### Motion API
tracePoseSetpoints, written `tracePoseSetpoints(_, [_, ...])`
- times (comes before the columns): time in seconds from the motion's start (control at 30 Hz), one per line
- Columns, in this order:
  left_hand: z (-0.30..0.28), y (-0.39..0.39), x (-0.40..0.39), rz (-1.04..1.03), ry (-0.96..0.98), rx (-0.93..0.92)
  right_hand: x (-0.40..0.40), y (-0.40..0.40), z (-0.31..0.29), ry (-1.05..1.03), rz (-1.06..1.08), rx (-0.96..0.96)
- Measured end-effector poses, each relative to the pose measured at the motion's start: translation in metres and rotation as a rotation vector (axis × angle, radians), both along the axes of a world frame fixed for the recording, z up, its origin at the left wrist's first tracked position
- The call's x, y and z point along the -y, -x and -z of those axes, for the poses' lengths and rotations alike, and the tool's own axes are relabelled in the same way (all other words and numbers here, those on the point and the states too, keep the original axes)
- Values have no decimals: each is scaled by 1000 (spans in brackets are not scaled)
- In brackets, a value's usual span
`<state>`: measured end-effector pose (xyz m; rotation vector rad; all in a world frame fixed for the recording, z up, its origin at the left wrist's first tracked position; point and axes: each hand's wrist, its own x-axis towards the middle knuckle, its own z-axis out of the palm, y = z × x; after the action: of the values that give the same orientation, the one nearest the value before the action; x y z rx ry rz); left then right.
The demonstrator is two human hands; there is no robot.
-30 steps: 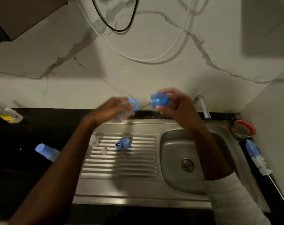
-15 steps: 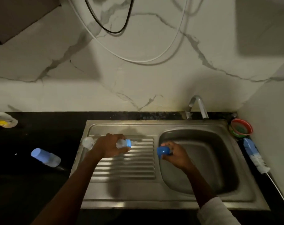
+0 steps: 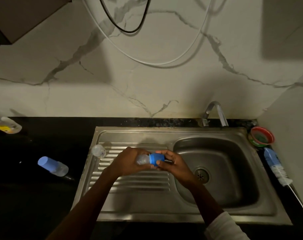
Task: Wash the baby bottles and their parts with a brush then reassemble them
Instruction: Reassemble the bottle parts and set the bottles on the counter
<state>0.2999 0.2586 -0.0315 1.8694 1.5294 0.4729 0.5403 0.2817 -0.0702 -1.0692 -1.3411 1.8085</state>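
I am in the reassembly step, I judge: my left hand (image 3: 130, 161) is wrapped around the clear bottle (image 3: 142, 159), which lies on its side over the ribbed drainboard of the sink (image 3: 130, 201), and my right hand (image 3: 173, 163) pinches the blue cap (image 3: 156, 159) at the bottle's mouth, fingers curled round its rim. Both grips are closed on their parts, neither spread. The cap sits against the bottle's neck, but whether it is threaded home or only placed there I cannot tell; the light is dim and my fingers cover the joint. The next move, as I see it, calls for holding the bottle steady in the left grip while the right turns the cap square to the neck, so it does not go on crooked. A second bottle with a blue cap (image 3: 52, 166) lies on its side on the dark worktop (image 3: 34, 196), well apart to my left, and a small clear piece (image 3: 98, 151) stands at the drainboard's far left corner. The bottle brush (image 3: 275, 168) rests on the worktop to the right of the basin, untouched.
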Motion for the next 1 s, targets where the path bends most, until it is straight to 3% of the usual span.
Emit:
tracePoseSetpoints(0.4, [2,18,2,57,-43,40,10,26,-21,-63,7,56])
tracePoseSetpoints(0.6, [7,31,16,-54,-36,197,21,45,-27,-79,27,77])
tracePoseSetpoints(0.77, [19,37,34,-131,4,203,13,68,-41,-232,0,293])
tracePoseSetpoints(0.87, [21,46,40,-120,-95,196,16,92,-53,-334,20,348])
tracePoseSetpoints(1.0, [17,69,54,-338,-137,228,24,133,-58,-497,-29,415])
